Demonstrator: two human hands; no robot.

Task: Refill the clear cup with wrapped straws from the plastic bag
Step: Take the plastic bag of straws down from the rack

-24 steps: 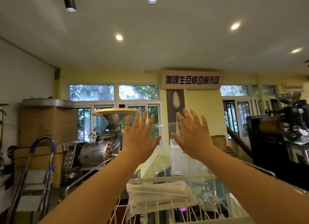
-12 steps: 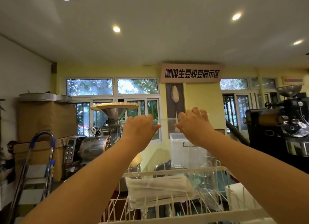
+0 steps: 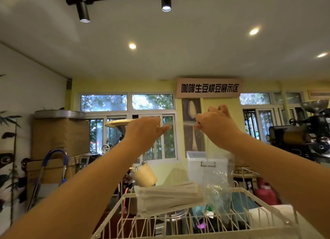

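Raised high above the white wire rack (image 3: 180, 219): left hand (image 3: 144, 131) and right hand (image 3: 217, 125), level with each other, a short gap between them. Left grip pinched together on the top edge of the clear plastic bag (image 3: 212, 178), thumb pointing toward the other hand, fingers curled behind the film. Right grip likewise clamped on the same edge, fingers bunched and knuckles up. Thin film stretched taut between the two hands, then hanging straight down toward the rack, crumpled and glinting just over the rack's right half.

Lying sideways low in the bag, at the rack's top wires and toward its left half: a pale bundle of wrapped straws (image 3: 167, 197). Touching the wires or just above them, cannot tell. Clear cup not made out among the clutter seen through the rack's wires.

Beyond the rack, just past its far left corner: a tan paper tub (image 3: 145, 176), tilted. Beyond the rack's far right side, seen through the film: a translucent storage box (image 3: 198, 158) with a dark handle. Far above and behind the rack, on the yellow wall: a brown sign (image 3: 209, 87) with black characters. Well off to the rack's left: a step ladder (image 3: 55, 160) with a blue handle. Well off to the rack's right: a dark roasting machine (image 3: 301, 137).
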